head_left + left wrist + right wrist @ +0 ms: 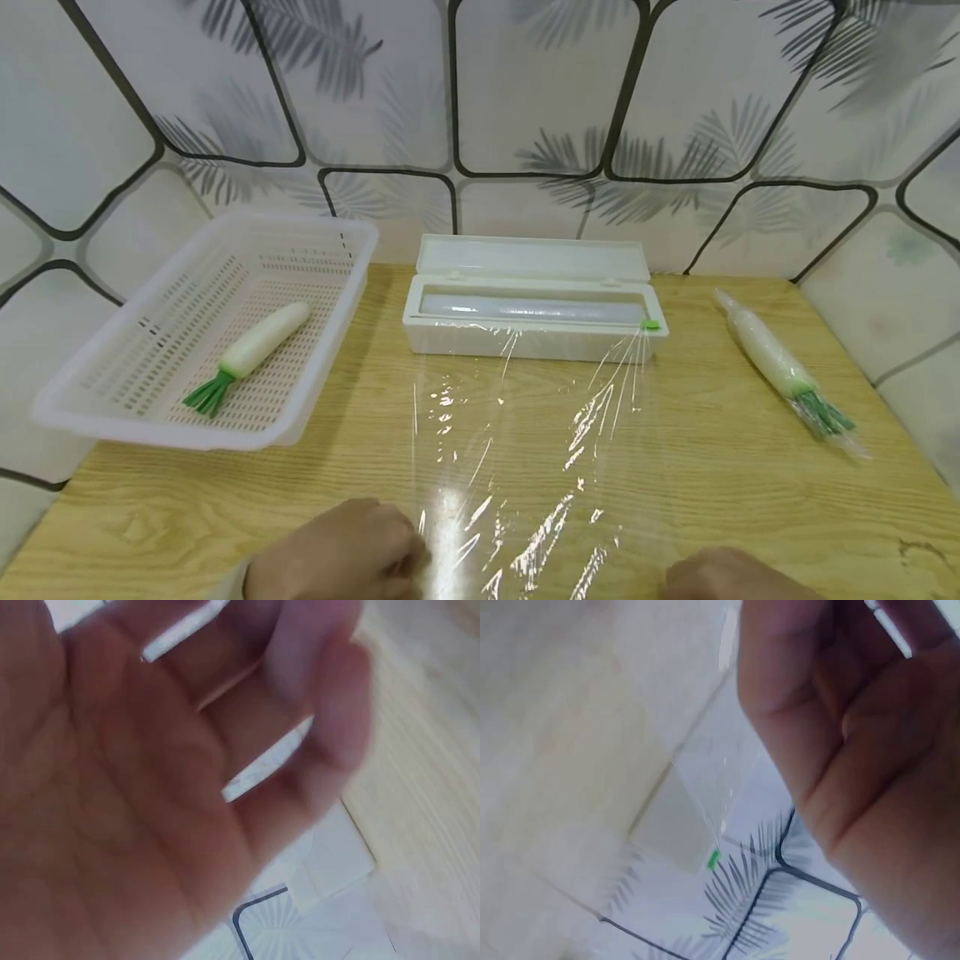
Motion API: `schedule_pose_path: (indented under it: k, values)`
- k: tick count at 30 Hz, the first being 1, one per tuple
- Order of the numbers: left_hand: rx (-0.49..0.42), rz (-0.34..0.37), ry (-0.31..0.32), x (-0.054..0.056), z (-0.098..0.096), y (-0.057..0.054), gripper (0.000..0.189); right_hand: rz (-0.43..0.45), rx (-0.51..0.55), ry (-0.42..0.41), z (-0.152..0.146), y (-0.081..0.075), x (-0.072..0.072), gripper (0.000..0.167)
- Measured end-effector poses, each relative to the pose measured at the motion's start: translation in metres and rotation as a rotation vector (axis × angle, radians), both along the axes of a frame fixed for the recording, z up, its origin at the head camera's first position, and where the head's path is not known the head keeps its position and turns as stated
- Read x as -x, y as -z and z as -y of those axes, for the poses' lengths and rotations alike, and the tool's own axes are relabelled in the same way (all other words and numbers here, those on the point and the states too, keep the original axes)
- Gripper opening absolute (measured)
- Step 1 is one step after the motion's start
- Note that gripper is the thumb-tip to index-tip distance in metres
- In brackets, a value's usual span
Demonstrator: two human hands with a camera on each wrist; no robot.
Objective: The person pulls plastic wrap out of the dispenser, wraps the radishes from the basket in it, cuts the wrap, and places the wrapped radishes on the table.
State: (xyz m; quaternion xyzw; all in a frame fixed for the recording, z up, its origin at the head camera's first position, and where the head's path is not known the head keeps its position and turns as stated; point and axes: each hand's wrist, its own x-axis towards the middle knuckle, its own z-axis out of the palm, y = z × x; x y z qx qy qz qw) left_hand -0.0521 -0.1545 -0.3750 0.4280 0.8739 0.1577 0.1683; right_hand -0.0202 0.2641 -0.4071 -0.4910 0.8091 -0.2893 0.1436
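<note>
A sheet of clear plastic wrap (517,467) stretches from a white dispenser box (525,340) toward the near edge of the view. At its left near side, my left hand (341,554) holds the wrap with curled fingers. The right hand (731,575) grips the other side, and its lower part is cut off by the frame. In the right wrist view, the film runs from the green slider (714,859) up to that hand (870,750). The lid (532,258) of the dispenser stands up, showing the roll (532,308) inside.
On the left, a white plastic basket (307,400) contains a white radish (266,340) with trimmed green stems. Another radish (772,354), wrapped in film, lies at the right of the wooden table (360,467). Behind rises a leaf-patterned wall (540,92).
</note>
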Motion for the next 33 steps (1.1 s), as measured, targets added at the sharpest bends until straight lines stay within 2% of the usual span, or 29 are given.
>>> schedule_pose_path:
  k: [4,6,9,12,15,18,23,28,33]
  values:
    - [-0.118,-0.171,0.042,0.012,0.000,-0.004,0.024,-0.082,0.103,0.145,-0.004,-0.019,0.013,0.021]
    - [-0.164,-0.204,0.022,0.018,-0.001,-0.007,0.021,-0.165,0.130,0.210,-0.003,-0.026,0.019,0.019]
    - [-0.228,-0.219,-0.032,0.026,0.000,-0.012,0.016,-0.326,0.175,0.299,0.000,-0.033,0.028,0.004]
    - [-0.273,-0.230,-0.100,0.032,0.002,-0.019,0.013,-0.459,0.195,0.372,0.004,-0.039,0.037,0.027]
    - [-0.307,-0.268,-0.148,0.037,0.004,-0.028,0.012,-0.523,0.203,0.417,0.007,-0.043,0.046,0.037]
    - [-0.306,-0.332,-0.190,0.042,0.008,-0.039,0.010,-0.552,0.215,0.438,0.011,-0.048,0.054,0.042]
    - [-0.264,-0.407,-0.305,0.049,0.019,-0.058,0.008,-0.604,0.234,0.451,0.023,-0.055,0.065,0.048]
    - [-0.258,-0.425,-0.392,0.056,0.030,-0.070,0.006,-0.635,0.267,0.427,0.037,-0.061,0.074,0.049]
    - [-0.255,-0.390,-0.474,0.064,0.043,-0.080,0.007,-0.632,0.300,0.388,0.053,-0.064,0.082,0.049]
